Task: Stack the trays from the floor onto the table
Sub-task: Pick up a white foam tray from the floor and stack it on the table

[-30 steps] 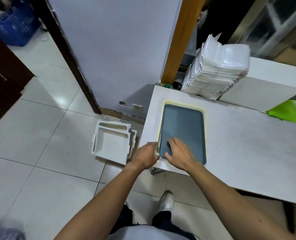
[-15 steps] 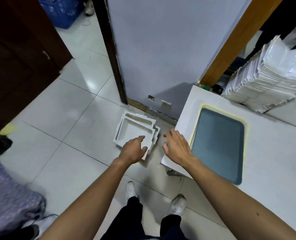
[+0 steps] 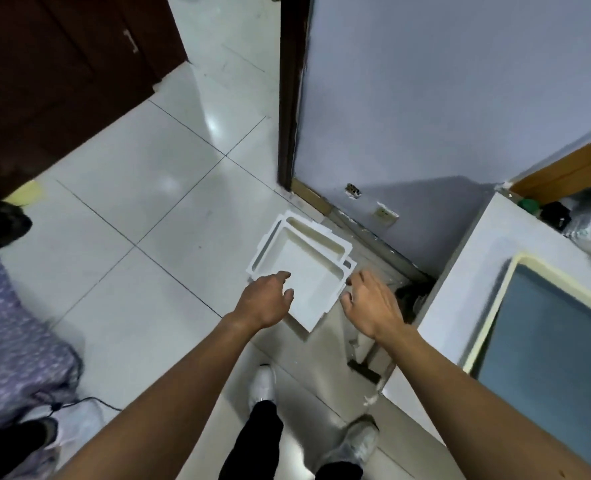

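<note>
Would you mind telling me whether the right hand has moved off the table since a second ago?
Yes. The right hand has left the tray on the table and gone left and down, towards the white trays on the floor.

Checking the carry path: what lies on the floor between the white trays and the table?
In the head view, only bare tile and the table's dark leg foot lie between the white trays and the table.

Glossy white tiled floor [image 3: 124,216] bearing a small stack of shallow white rectangular trays [image 3: 304,271] near the wall base. White-topped table [image 3: 467,271], at right, carrying one cream-rimmed rectangular tray with a dark grey-blue inner surface [image 3: 546,341], lying flat.
</note>
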The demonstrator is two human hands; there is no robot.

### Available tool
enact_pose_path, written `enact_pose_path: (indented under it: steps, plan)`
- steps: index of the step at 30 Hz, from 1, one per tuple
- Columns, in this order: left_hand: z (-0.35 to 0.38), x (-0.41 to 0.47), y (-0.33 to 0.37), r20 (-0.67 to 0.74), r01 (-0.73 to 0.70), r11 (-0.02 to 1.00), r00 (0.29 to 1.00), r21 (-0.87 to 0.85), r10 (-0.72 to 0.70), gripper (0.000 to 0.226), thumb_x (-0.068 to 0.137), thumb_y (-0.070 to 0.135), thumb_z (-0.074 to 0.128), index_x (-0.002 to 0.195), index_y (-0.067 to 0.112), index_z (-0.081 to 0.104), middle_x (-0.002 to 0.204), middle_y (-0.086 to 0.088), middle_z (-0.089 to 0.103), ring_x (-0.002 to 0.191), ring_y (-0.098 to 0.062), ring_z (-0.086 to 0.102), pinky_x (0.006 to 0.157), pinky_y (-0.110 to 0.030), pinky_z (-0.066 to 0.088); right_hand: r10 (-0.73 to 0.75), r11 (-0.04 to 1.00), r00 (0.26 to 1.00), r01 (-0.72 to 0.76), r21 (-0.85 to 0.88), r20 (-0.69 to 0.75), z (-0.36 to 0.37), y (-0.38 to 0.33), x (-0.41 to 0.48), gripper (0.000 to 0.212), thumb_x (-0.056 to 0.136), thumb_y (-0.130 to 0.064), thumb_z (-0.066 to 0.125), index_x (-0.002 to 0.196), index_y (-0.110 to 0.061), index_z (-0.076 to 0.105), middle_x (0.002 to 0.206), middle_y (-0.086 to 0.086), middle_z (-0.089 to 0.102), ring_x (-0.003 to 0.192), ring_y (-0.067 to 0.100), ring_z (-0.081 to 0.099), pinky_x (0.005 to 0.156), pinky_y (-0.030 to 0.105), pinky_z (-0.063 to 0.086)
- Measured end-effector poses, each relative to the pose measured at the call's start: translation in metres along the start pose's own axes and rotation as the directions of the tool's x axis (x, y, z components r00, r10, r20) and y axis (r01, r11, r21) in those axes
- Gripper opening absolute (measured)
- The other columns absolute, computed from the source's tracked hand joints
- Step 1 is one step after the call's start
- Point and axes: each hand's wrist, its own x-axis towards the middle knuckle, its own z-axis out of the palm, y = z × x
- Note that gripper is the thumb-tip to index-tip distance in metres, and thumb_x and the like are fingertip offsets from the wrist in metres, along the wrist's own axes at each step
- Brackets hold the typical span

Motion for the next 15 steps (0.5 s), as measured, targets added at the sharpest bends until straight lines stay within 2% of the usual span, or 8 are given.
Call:
enact_pose_path:
  steps: [3, 9, 13, 15]
  plan:
    - [0.022, 0.030, -0.018, 0.029, 0.052, 0.997, 0.998, -0.058, -0.050, 0.050, 0.101, 0.033, 0.046, 0.149, 0.017, 0.045, 0.139, -0.006, 0.061, 0.125, -0.026, 0.058, 0.101, -0.036, 0.046, -0.013, 0.999, 0.999, 0.014, -0.039, 0.035, 0.018, 0.003, 0.026, 0.035, 0.097, -0.033, 0.044, 0.125, -0.015, 0.054, 0.119, 0.004, 0.054, 0.104, 0.020, 0.052, 0.091, 0.037, 0.048]
    - [0.094, 0.084, -0.068, 0.122, 0.277, 0.932, 0.959, -0.231, -0.255, 0.049, 0.101, 0.031, 0.045, 0.147, 0.015, 0.048, 0.145, -0.006, 0.056, 0.133, -0.028, 0.050, 0.107, -0.034, 0.039, 0.002, 0.989, 0.994, 0.014, -0.146, 0.113, 0.058, 0.019, 0.084, 0.036, 0.099, -0.031, 0.045, 0.127, -0.011, 0.055, 0.128, 0.007, 0.053, 0.115, 0.024, 0.051, 0.092, 0.038, 0.046]
    - [0.144, 0.105, -0.091, 0.179, 0.303, 0.923, 0.947, -0.236, -0.265, 0.038, 0.100, 0.029, 0.045, 0.130, 0.010, 0.058, 0.132, -0.014, 0.063, 0.122, -0.035, 0.058, 0.099, -0.038, 0.046, -0.007, 0.981, 0.983, 0.042, -0.190, 0.182, 0.088, 0.031, 0.125, 0.038, 0.099, -0.031, 0.044, 0.130, -0.011, 0.052, 0.127, 0.006, 0.051, 0.115, 0.025, 0.049, 0.092, 0.039, 0.046]
    - [0.167, 0.116, -0.096, 0.203, 0.327, 0.906, 0.939, -0.269, -0.279, 0.036, 0.101, 0.025, 0.047, 0.129, 0.006, 0.060, 0.132, -0.017, 0.063, 0.124, -0.036, 0.057, 0.101, -0.037, 0.045, -0.013, 0.971, 0.976, 0.064, -0.230, 0.217, 0.108, 0.040, 0.143, 0.039, 0.098, -0.032, 0.044, 0.130, -0.011, 0.051, 0.126, 0.007, 0.049, 0.114, 0.026, 0.048, 0.092, 0.040, 0.046]
